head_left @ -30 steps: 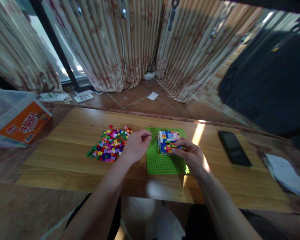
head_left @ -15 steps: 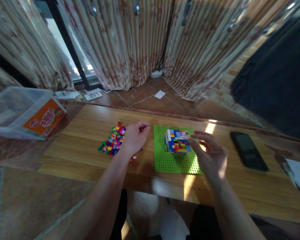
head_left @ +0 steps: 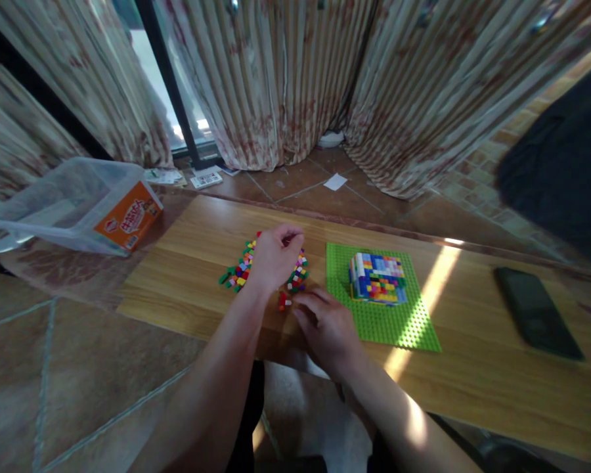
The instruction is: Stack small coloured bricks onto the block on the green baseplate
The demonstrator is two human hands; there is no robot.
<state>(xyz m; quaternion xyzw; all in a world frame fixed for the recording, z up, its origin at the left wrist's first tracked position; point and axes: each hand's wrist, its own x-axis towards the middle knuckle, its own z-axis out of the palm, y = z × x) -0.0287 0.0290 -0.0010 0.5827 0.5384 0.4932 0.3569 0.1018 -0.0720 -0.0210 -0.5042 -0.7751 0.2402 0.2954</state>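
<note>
Over the loose pile of small coloured toy bricks [head_left: 237,274], my left hand [head_left: 277,257] hovers with its fingers curled together, covering part of the pile. Whatever those fingers hold, if anything, is hidden. At the pile's near edge, my right hand [head_left: 329,326] is low over the table, thumb and forefinger a little apart beside a few red and white bricks [head_left: 284,301]. To its right lies a green studded baseplate [head_left: 339,276]. A block built of many coloured bricks [head_left: 378,278] stands on that plate, with neither hand touching it.
A black phone [head_left: 536,312] lies on the right of the wooden table [head_left: 177,276]. Past the table's left end stands a clear plastic bin [head_left: 83,203] with an orange label. Long curtains [head_left: 295,85] hang behind, and papers [head_left: 207,179] lie on the floor.
My right hand has left the built block and moved left to the loose bricks. My left hand stays over the pile. The view has turned slightly left.
</note>
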